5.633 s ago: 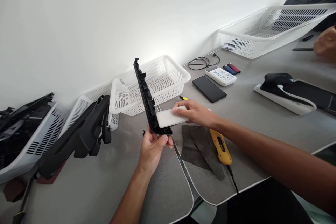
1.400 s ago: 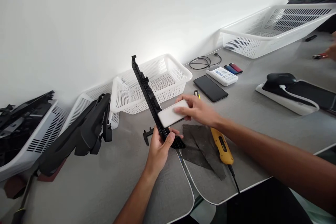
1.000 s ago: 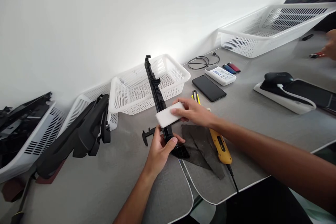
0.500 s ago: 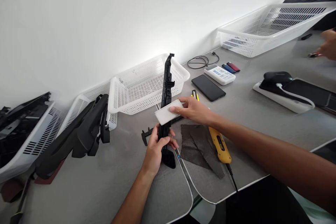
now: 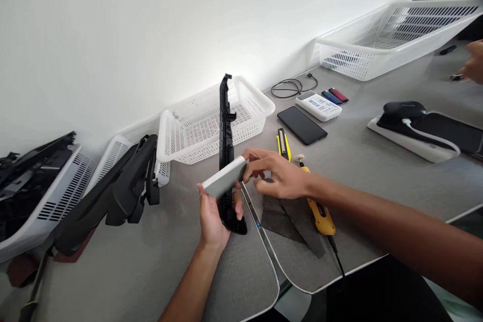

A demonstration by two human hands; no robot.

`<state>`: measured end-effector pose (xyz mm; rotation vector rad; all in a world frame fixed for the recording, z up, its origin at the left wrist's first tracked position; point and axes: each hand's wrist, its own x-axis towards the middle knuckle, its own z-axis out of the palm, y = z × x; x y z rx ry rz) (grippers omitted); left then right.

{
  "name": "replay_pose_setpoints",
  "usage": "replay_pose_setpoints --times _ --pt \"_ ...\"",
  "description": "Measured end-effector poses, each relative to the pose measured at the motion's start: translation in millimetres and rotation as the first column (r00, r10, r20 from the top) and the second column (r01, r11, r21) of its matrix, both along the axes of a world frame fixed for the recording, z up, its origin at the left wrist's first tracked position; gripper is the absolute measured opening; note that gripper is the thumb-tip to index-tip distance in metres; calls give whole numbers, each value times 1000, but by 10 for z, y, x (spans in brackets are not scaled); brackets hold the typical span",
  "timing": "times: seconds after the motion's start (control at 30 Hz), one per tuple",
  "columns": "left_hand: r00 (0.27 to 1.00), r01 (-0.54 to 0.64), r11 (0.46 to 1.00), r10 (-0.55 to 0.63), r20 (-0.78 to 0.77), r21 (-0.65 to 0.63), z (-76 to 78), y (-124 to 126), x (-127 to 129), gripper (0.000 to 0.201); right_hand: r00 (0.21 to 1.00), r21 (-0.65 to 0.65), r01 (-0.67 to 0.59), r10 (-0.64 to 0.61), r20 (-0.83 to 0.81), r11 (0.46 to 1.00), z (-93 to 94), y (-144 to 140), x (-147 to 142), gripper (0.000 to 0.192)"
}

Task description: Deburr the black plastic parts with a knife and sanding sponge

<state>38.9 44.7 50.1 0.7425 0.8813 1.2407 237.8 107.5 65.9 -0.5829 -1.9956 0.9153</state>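
My left hand [image 5: 212, 219] grips the lower end of a long black plastic strip [image 5: 226, 131] and holds it nearly upright over the grey table [image 5: 143, 271]. My right hand [image 5: 277, 178] holds a white rectangular block [image 5: 223, 183] and presses it across the strip just above my left hand. Dark grey cloth pieces [image 5: 292, 221] lie on the table under my right wrist.
A white basket [image 5: 196, 123] stands behind the strip, with more baskets and black plastic parts [image 5: 113, 196] at left. A yellow tool [image 5: 320, 214], a yellow cutter [image 5: 282, 143], a phone [image 5: 302, 125], a cable and small devices lie right. Another person's hand [image 5: 473, 63] shows at far right.
The strip has been turned in my left hand from leaning left to nearly upright. The white block has slid left across it and now shows its grey side.
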Motion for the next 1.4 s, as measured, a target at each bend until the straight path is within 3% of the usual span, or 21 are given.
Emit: replay_pose_setpoints --times 0.1,0.2,0.3,0.4,0.47,0.57,0.67,0.77,0.87,1.0,1.07,1.2,1.3,1.4 --pt "999 -19 1000 19 -28 6 -2 0 -13 67 989 -67 134 -137 -51 989 1 -11 -18 16" --pt "998 -59 997 57 -27 -40 -14 -5 -21 65 985 -189 163 -169 -17 968 -22 -40 -67 36" --pt "991 -133 989 131 -31 -69 -36 -19 -10 63 996 -383 65 -83 -32 921 -58 -97 -144 47" --pt "992 -125 987 122 -39 -103 -60 -31 20 64 980 -604 -148 35 -195 783 -75 -131 -193 46" --pt "993 -111 986 105 -51 -123 -73 -30 36 66 964 -655 -201 30 -263 728 -73 -135 -201 49" --pt "991 -127 985 120 -59 -116 -88 -12 40 65 977 -626 -64 -80 -199 777 -52 -124 -193 46" --pt "984 -177 975 172 -51 -131 -99 8 37 54 982 -483 177 -189 25 858 -3 -102 -163 38" --pt "974 -228 962 222 -55 -149 -107 17 48 44 945 -327 298 -228 235 897 59 -66 -100 29" --pt "962 -271 946 266 -57 -178 -98 21 54 41 960 -401 268 -210 185 876 85 -36 -38 25" --pt "972 -227 959 233 17 -167 -48 46 10 38 999 -653 16 -42 -25 757 15 -28 -37 39" --pt "975 -202 970 212 61 -138 -23 65 -18 37 1000 -690 -8 1 -11 724 -37 -24 -57 44" --pt "967 -238 966 246 73 -101 -17 85 -43 27 996 -679 54 -86 -14 732 -68 -18 -74 49" --pt "974 -199 972 211 85 -126 -36 80 -42 28 998 -646 -4 -35 -47 763 -37 -28 -71 45" --pt "977 -195 972 204 67 -130 -37 78 -30 29 997 -596 71 -78 15 800 -26 -22 -61 41"
